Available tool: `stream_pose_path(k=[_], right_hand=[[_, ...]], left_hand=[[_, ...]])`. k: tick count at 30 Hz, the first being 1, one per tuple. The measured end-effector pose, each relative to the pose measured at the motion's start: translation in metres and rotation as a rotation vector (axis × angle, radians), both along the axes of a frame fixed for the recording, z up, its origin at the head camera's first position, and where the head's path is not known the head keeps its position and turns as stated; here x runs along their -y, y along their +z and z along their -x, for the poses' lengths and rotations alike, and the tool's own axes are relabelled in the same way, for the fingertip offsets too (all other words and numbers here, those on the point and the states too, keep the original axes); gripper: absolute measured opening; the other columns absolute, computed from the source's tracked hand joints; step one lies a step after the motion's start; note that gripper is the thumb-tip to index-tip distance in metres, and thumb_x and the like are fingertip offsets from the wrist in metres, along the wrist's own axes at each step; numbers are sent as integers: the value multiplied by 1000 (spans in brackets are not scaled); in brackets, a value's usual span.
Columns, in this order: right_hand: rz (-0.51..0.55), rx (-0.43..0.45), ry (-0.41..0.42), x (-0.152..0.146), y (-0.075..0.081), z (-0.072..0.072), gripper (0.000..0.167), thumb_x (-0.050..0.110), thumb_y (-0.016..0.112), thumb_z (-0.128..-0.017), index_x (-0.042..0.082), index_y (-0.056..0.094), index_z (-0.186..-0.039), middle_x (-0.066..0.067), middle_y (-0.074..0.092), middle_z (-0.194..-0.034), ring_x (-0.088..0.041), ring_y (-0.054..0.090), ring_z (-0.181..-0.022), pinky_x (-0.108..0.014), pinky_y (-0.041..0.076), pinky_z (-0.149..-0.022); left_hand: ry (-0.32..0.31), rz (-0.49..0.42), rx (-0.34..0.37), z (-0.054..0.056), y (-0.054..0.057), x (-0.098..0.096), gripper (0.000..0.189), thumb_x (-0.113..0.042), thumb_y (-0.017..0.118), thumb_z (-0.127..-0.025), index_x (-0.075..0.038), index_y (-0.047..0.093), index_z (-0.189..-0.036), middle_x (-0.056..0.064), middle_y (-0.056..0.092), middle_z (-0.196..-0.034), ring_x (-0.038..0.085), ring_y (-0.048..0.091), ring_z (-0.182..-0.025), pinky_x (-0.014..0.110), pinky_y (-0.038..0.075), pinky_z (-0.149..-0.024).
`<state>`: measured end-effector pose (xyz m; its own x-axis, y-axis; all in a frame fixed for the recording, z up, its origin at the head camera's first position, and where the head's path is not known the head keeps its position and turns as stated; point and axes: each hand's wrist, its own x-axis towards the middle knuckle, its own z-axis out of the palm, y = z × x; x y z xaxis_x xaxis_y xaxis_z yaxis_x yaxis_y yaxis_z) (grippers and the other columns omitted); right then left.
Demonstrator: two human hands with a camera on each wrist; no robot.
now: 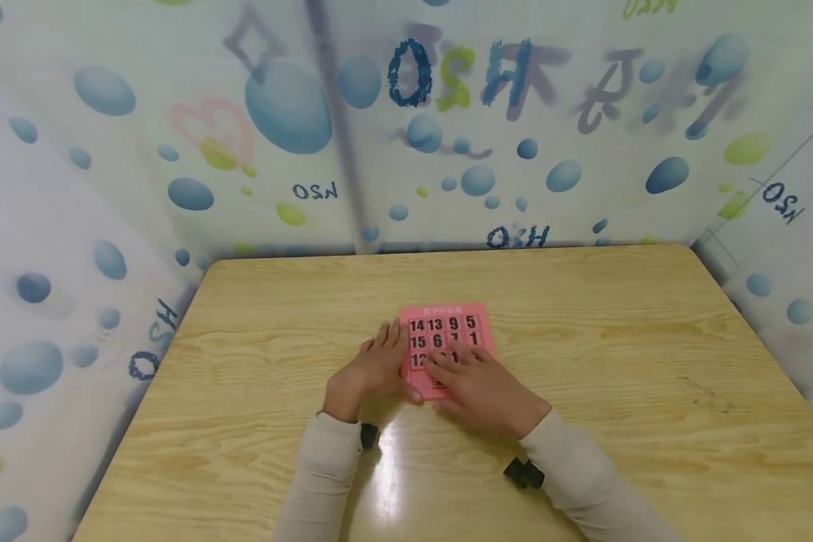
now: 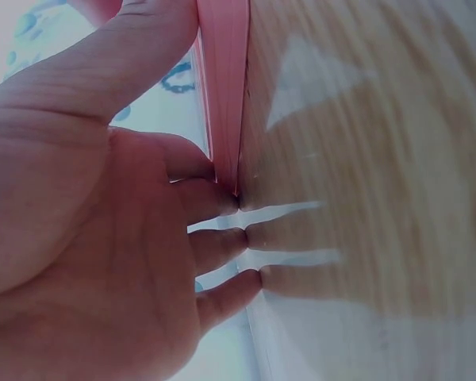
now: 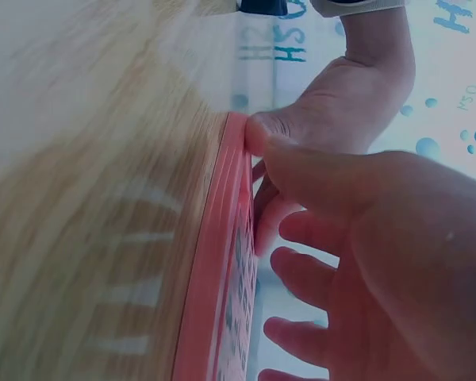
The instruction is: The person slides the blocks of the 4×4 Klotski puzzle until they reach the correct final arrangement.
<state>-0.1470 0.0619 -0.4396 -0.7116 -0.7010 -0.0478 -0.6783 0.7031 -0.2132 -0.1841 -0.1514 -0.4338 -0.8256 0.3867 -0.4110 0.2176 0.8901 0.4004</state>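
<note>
Pink number puzzle (image 1: 437, 342), top-row tiles (image 1: 444, 324) reading 14, 13, 9, 5

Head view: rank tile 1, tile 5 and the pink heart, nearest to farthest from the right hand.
1. Tile 1: right column, just beyond the right hand.
2. Tile 5: top right of the puzzle.
3. Pink heart: upper left, on the back wall.

The right grip (image 3: 381, 270) hovers over a pink board (image 3: 210, 262) on wood (image 3: 87, 238).
</note>
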Motion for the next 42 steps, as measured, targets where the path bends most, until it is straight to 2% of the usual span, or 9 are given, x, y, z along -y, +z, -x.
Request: stream_pose_path(k=[7,22,31,42], right_hand=[[-22,-1,-14,12,-5,2,61,49,51,-100,15,46,-150,-6,41,-156,-40,30,-146,-59,26,-116],[-49,5,-4,17,-4,0,58,45,52,-100,12,50,-147,-7,44,-154,-43,33,-144,-58,27,-117],[-54,89,-25,18,0,-2,59,46,52,-100,13,47,-149,-6,41,-156,-42,30,-146,-58,24,-118],[-75,106,-13,17,3,-5,60,47,52,-100,15,45,-151,-4,39,-157,-40,30,-146,-58,23,-118]], left_hand=[[-8,13,0,0,-1,-2,121,-48,81,-78,1,4,-158,18,-3,-165,34,-4,-153,52,12,-123],[-7,20,-7,-1,0,-2,120,-46,80,-79,1,4,-158,19,-3,-165,35,-5,-153,52,12,-123],[-2,13,-13,0,-1,-1,120,-46,81,-78,2,5,-158,19,-3,-165,35,-4,-153,52,11,-123],[6,-2,-1,0,0,-1,121,-44,83,-77,1,4,-158,19,-4,-165,35,-5,-153,52,10,-123]])
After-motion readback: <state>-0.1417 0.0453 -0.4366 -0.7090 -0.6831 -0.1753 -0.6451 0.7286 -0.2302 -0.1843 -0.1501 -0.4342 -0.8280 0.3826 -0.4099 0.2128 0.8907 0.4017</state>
